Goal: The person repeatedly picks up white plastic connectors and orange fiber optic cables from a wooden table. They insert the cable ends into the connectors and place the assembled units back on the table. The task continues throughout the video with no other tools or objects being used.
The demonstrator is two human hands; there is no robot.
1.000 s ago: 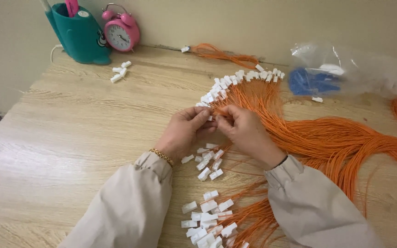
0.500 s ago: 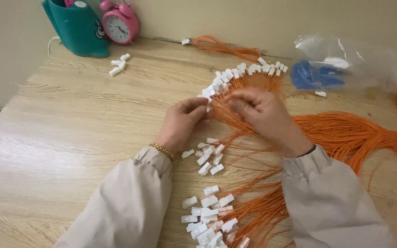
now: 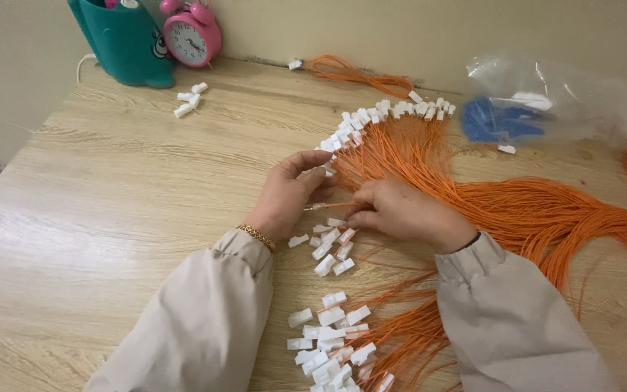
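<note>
The right hand (image 3: 408,214) pinches an orange wire (image 3: 322,207) by its metal tip. The left hand (image 3: 288,192) holds a white plug (image 3: 328,168) just beside it. A clear bag (image 3: 560,101) on the table (image 3: 110,210) contains blue pieces (image 3: 498,122); a teal cup (image 3: 126,40) stands behind.

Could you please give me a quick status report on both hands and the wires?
Left hand pinching a white connector. Right hand holding an orange wire by its tip. Loose white connectors beneath both hands; nothing blocking.
</note>
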